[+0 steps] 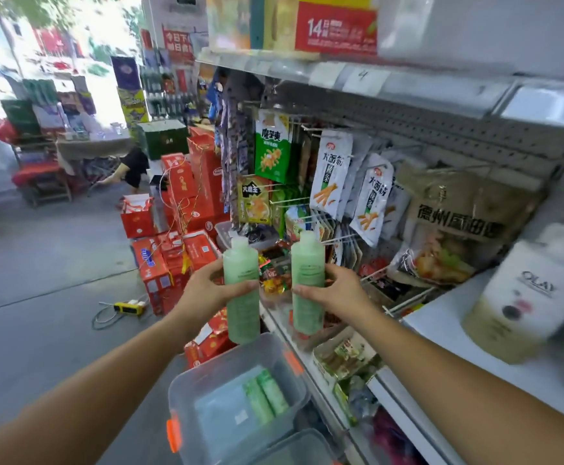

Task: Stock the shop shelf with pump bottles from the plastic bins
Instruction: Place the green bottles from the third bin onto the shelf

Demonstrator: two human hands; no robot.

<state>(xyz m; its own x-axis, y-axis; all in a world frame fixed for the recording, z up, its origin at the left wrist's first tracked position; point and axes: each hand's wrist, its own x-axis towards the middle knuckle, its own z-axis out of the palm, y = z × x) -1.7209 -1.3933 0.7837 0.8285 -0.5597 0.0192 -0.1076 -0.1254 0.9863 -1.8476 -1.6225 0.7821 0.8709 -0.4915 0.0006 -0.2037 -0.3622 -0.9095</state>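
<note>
I hold two tall green bottles upright in front of me, above the bins. My left hand grips the left green bottle round its middle. My right hand grips the right green bottle the same way. Both bottles have pale caps and no visible pump heads. Below them stands a clear plastic bin with orange latches; two more green bottles lie inside it. The white shop shelf runs along the right, level with my right forearm.
A white Olay box stands on the shelf at right. Snack packets hang on pegs behind the bottles. Red gift boxes are piled on the floor to the left. A second clear bin sits at the bottom edge. A yellow power strip lies on the floor.
</note>
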